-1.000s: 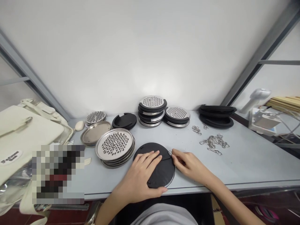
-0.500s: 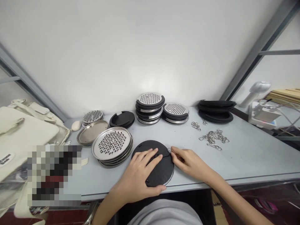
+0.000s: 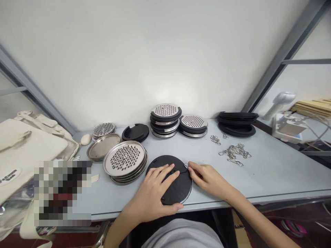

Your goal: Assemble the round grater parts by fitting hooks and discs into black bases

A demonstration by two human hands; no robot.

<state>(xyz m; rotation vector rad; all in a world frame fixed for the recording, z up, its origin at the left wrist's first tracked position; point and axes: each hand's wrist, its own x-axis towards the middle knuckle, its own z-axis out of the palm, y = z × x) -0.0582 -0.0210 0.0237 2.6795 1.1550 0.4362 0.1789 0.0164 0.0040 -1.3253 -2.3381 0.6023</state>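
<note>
A round black disc (image 3: 178, 191) lies flat near the table's front edge, a thin metal rim showing at its lower right. Across its left part rests my left hand (image 3: 157, 187), fingers spread on top and thumb at the near edge. At the disc's upper right edge, my right hand (image 3: 203, 175) pinches a small metal hook (image 3: 186, 165); its far end is hidden by the fingers. Several similar wire hooks (image 3: 234, 151) lie in a loose pile to the right, with a smaller group (image 3: 215, 139) behind.
Stacked grater plates (image 3: 125, 158) and plain metal plates (image 3: 102, 146) stand at left. Behind are two stacks of graters in black holders (image 3: 165, 120) (image 3: 193, 125), and black holders (image 3: 236, 122) at back right. A cream bag (image 3: 33, 137) is at far left.
The view has shifted very slightly. Both hands keep the same places on the disc and at the hook.
</note>
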